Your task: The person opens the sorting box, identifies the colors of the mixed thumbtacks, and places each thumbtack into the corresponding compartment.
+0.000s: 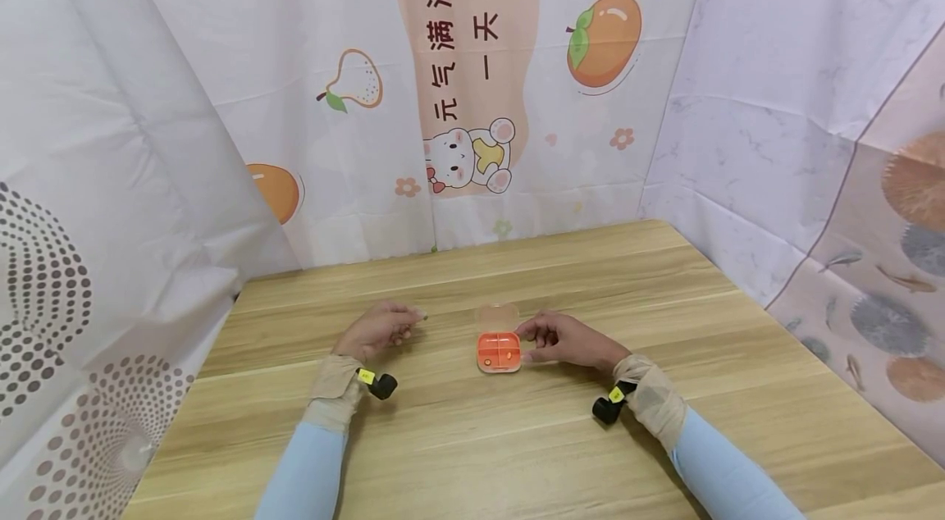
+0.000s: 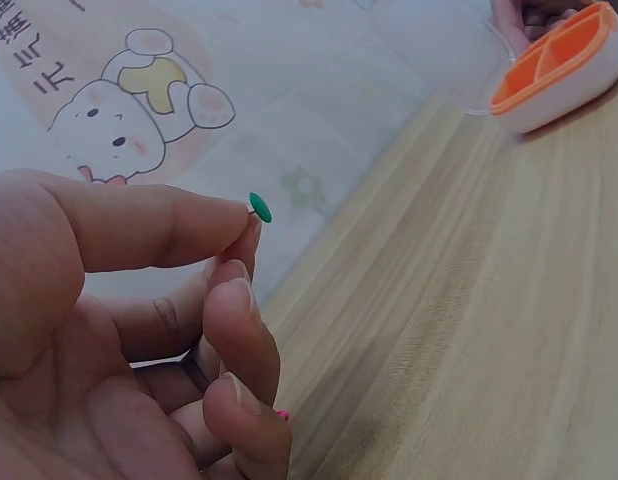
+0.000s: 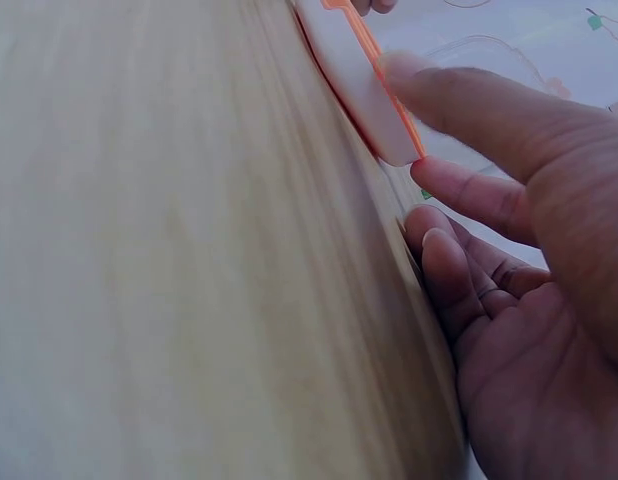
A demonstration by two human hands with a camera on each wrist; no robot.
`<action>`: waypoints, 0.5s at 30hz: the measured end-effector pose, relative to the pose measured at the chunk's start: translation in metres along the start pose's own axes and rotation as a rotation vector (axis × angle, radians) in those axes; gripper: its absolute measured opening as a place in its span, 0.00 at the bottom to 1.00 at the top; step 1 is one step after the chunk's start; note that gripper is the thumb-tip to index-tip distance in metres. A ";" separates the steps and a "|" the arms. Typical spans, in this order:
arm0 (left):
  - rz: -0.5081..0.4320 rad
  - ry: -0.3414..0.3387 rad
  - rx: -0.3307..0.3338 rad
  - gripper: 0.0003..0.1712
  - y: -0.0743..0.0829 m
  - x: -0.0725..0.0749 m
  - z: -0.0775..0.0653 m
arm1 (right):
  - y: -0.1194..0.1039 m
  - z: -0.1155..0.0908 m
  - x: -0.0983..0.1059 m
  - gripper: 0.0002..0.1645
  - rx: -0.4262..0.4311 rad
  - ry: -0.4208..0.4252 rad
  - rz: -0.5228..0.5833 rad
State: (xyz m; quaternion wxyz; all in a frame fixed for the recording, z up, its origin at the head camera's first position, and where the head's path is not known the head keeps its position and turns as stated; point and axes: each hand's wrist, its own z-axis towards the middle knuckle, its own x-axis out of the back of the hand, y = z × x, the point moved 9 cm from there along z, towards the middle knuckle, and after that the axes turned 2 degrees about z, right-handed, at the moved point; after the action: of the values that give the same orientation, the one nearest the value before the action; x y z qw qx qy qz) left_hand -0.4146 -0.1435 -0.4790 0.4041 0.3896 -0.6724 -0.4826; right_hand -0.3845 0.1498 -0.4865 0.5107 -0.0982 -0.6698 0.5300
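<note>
My left hand (image 1: 378, 330) is held left of a small pill box and pinches a green thumbtack (image 2: 260, 207) between thumb and index fingertip. Its other fingers curl loosely, and a tiny pink bit (image 2: 283, 414) shows behind them, its kind unclear. The pill box (image 1: 499, 334) has a white body, an orange divided inside and a clear lid (image 1: 497, 315) tipped back open. Small items lie in its two front compartments. At the box's right side is my right hand (image 1: 568, 339), holding the edge with its thumb near the rim and its index finger at a corner.
The wood-grain table (image 1: 458, 438) carries the box near its middle. A printed cloth (image 1: 354, 192) hangs along the back edge, with more cloth on the left and right. A small camera is strapped to each wrist.
</note>
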 end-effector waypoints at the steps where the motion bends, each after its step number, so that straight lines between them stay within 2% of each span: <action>1: 0.010 -0.003 -0.003 0.25 0.000 -0.001 0.000 | 0.000 0.000 0.000 0.25 0.000 0.000 0.002; 8: 0.037 -0.006 -0.023 0.23 0.000 -0.005 0.003 | 0.002 -0.001 0.000 0.24 -0.006 0.001 -0.014; 15: 0.085 -0.046 -0.050 0.23 0.002 -0.017 0.005 | -0.004 -0.002 -0.001 0.23 -0.013 0.004 -0.010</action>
State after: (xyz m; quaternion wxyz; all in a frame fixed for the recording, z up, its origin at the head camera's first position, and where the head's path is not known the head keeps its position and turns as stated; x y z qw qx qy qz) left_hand -0.4134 -0.1262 -0.4811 0.4183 0.3396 -0.6851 -0.4903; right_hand -0.3808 0.1481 -0.4839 0.5142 -0.0993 -0.6726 0.5228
